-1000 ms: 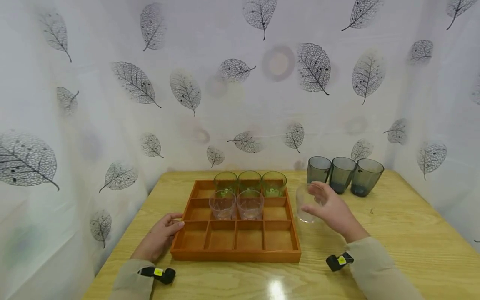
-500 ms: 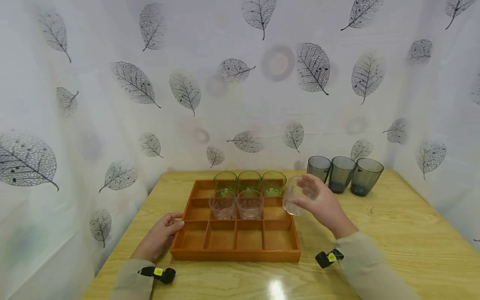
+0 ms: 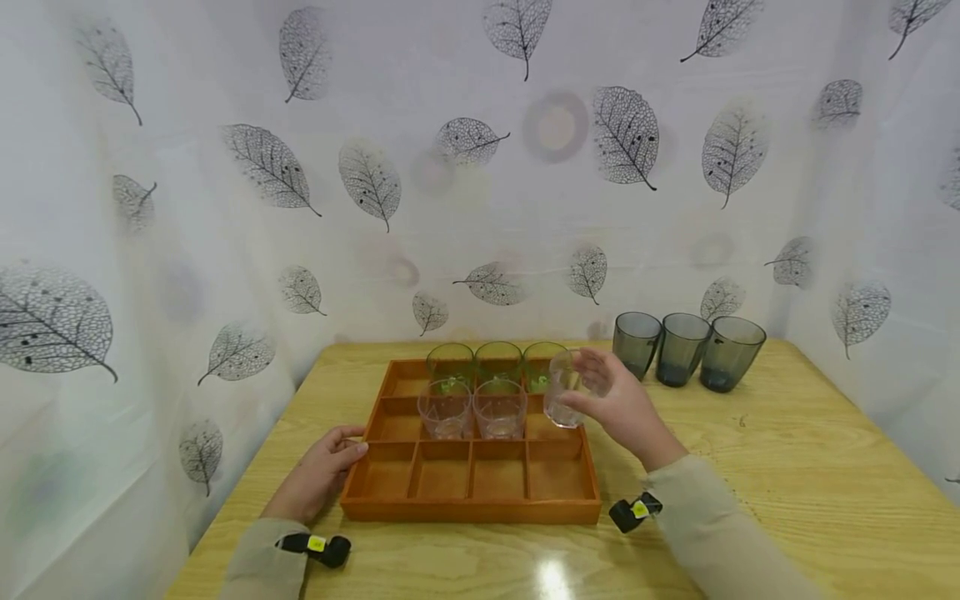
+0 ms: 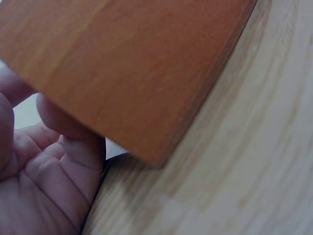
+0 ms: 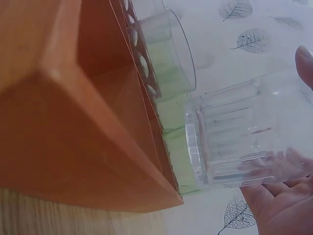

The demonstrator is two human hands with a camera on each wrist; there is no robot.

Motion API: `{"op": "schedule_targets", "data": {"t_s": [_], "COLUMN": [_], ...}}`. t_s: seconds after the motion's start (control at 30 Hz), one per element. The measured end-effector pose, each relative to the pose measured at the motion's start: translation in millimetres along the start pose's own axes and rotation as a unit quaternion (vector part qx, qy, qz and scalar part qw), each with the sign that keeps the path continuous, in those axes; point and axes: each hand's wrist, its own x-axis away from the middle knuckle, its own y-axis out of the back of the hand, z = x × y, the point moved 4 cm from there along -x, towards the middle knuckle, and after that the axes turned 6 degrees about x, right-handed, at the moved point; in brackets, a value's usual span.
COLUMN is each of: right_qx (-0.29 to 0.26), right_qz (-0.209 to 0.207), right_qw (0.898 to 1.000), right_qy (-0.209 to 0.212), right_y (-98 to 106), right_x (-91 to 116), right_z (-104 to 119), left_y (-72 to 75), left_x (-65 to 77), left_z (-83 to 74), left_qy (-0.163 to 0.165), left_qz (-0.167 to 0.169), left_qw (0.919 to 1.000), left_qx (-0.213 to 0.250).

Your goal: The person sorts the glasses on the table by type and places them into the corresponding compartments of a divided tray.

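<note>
My right hand (image 3: 626,417) grips a clear glass (image 3: 557,404) by its right side, over the right end of the tray's middle row. In the right wrist view the fluted base of the glass points toward the compartments, above the rim. My left hand (image 3: 321,468) holds the left side of the brown wooden tray (image 3: 472,512), thumb at the rim; the left wrist view shows its fingers against the tray's edge. Two clear glasses (image 3: 446,417) stand side by side in the middle row. Green glasses (image 3: 450,360) line the back row, the rightmost partly hidden behind the held glass.
Three dark grey glasses (image 3: 682,350) stand in a row at the back right of the wooden table (image 3: 780,467). A white curtain (image 3: 480,208) with leaf prints hangs behind the table. The tray's front row has bare compartments.
My right hand has carried the clear glass leftward, from beside the tray to over the right end of the middle row. The left hand and the tray have stayed put.
</note>
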Motion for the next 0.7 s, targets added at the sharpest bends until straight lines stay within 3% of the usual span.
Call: {"op": "schedule_targets", "data": {"t_s": [0.33,0.7], "right_qx": [-0.003,0.058], "right_qz": [-0.011,-0.002], "right_qw": [1.0,0.998], "right_qy": [-0.003,-0.036], "right_y": [-20.3,-31.6], "right_x": [-4.7,-0.8], "right_z": [-9.0,-19.3], "left_y": [-0.7,-0.7], "left_x": [0.1,-1.1], "left_z": [-0.2,0.2], "left_qy": [0.003,0.008], "left_qz": [0.001,-0.009], "left_qw": [1.0,0.9999], "left_qx": [-0.004,0.005]}}
